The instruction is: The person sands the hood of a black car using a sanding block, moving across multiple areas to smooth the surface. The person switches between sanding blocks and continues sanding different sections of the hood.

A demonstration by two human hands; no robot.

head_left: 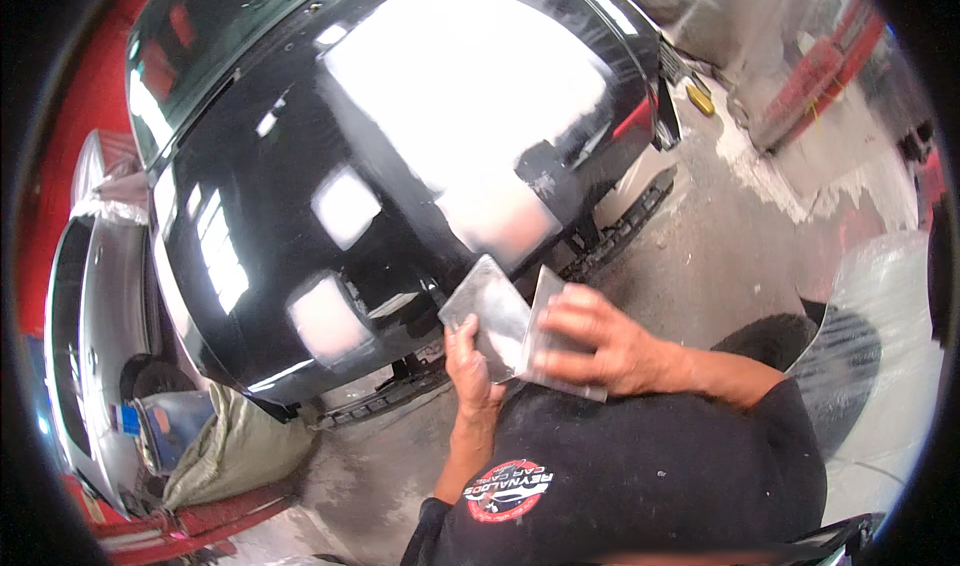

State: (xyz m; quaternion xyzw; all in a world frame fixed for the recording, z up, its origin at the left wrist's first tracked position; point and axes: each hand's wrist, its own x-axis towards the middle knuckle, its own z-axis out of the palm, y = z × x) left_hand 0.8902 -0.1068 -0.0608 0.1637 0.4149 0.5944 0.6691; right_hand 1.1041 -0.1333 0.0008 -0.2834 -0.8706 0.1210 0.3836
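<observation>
My left hand [468,368] grips a flat grey plate [488,291] by its near left edge, thumb on top. A pale smear that looks like filler paste covers part of the plate. In my right hand [612,346] is a flat grey spreader [544,296], tilted up with its lower edge against or close to the plate. Both hands are in front of my chest, just short of a black car hood [275,166]. The hood bears a large white patch [470,56] and smaller pinkish-white patches [330,318].
A silver car [110,336] stands at the left, near a stuffed greenish sack [235,446]. Plastic sheeting [880,336] covers something with a wheel at the right. A yellow object [700,100] lies on the floor beyond the hood's right corner. Black trim [640,211] runs below the hood's front edge.
</observation>
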